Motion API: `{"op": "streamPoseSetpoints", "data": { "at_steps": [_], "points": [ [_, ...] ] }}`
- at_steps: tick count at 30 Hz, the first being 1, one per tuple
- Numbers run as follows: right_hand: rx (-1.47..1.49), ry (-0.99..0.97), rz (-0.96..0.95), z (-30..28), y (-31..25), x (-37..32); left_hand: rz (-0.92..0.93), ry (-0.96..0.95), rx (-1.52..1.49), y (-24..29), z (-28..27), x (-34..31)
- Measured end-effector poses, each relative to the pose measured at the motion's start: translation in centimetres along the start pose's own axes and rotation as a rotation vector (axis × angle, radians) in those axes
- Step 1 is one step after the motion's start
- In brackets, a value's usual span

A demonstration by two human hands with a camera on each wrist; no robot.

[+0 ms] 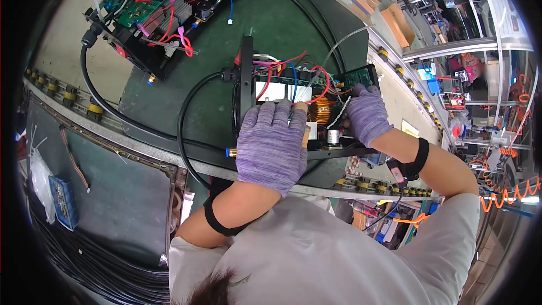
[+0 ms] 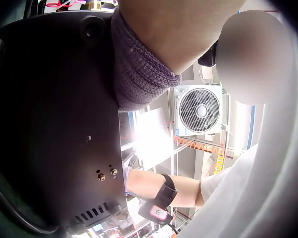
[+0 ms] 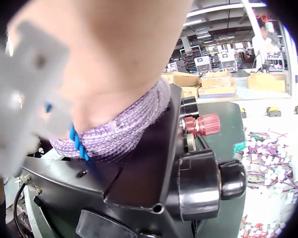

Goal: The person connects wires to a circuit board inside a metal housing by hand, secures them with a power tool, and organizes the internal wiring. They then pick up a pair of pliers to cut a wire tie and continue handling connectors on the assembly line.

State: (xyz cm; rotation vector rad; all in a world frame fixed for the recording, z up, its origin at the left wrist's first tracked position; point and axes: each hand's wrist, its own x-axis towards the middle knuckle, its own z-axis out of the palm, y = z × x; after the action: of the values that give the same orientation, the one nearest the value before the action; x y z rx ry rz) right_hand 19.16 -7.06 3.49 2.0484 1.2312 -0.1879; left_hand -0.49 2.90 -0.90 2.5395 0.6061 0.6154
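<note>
On the bench lies an opened black electrical unit [image 1: 361,151], tilted so its footed underside [image 2: 54,124] shows in the left wrist view. My gloved left hand [image 1: 272,149] rests over its near edge, fingers stretched toward the inside beside a copper-wound coil [image 1: 320,112]. At the right end, my gloved right hand [image 1: 367,116] has bent fingers close to a green circuit board [image 1: 357,79]; I cannot tell what its fingertips hold. A black knob [image 3: 232,179] and a red terminal [image 3: 208,125] stick out of the end panel in the right wrist view.
Another opened unit [image 1: 164,28] stands at the far left of the green mat [image 1: 237,11]. A thick black cable [image 1: 183,110] loops beside the left hand. Rollers [image 1: 69,95] line the bench edge. Many small wired connectors [image 3: 268,183] lie beyond the panel.
</note>
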Motion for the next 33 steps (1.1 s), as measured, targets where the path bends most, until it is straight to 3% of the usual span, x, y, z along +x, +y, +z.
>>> {"op": "streamPoseSetpoints", "data": {
  "at_steps": [5, 8, 14, 17, 23, 33],
  "points": [
    [-0.013, 0.008, 0.048, 2.0, 0.1, 1.0, -0.003, -0.017, -0.011, 0.0, -0.2, 0.1],
    [-0.036, -0.073, 0.020, 1.4, 0.0, 1.2, 0.001, -0.008, -0.007, 0.0, -0.1, 0.0],
    [-0.061, -0.033, -0.041, 1.3, 0.2, 1.2, -0.001, -0.016, -0.026, 0.1, -0.2, 0.0],
    [-0.068, -0.147, -0.084, -1.4, 0.2, 1.7, 0.001, -0.003, -0.029, 0.1, -0.2, 0.1],
    [-0.250, -0.154, -0.287, 0.4, 0.9, 3.2, 0.005, -0.015, -0.013, 0.2, -0.1, 0.1],
    [-0.247, -0.181, -0.371, 0.2, 1.1, 3.9, 0.024, 0.023, 0.029, 0.7, 0.3, -0.3]
  ]
}}
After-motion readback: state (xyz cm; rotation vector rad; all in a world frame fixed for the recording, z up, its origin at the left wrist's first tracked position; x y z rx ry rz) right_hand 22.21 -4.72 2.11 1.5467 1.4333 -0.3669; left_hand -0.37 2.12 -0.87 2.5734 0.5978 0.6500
